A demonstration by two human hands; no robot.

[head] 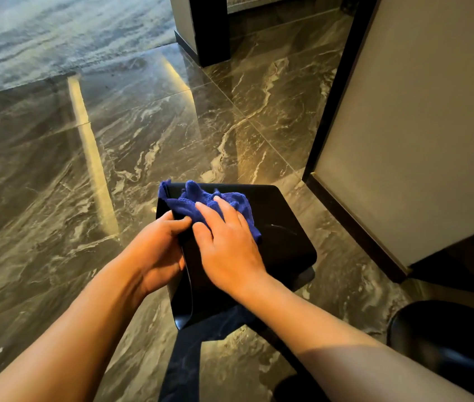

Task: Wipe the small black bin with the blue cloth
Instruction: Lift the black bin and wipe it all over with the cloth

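Observation:
The small black bin (pixel 285 227) lies tilted on its side above the marble floor, low in the middle of the head view. A crumpled blue cloth (pixel 201 203) rests on its upper face near the far left corner. My right hand (pixel 227 245) presses flat on the cloth, fingers spread. My left hand (pixel 157 250) grips the bin's left edge, thumb on top beside the cloth. The bin's underside is hidden.
Glossy dark marble floor (pixel 114 146) all around. A grey cabinet or door panel (pixel 418 126) with a dark base stands to the right. A pale carpet (pixel 41 33) lies far left. A dark round object (pixel 447 338) sits at lower right. My dark trouser leg (pixel 183 364) shows below.

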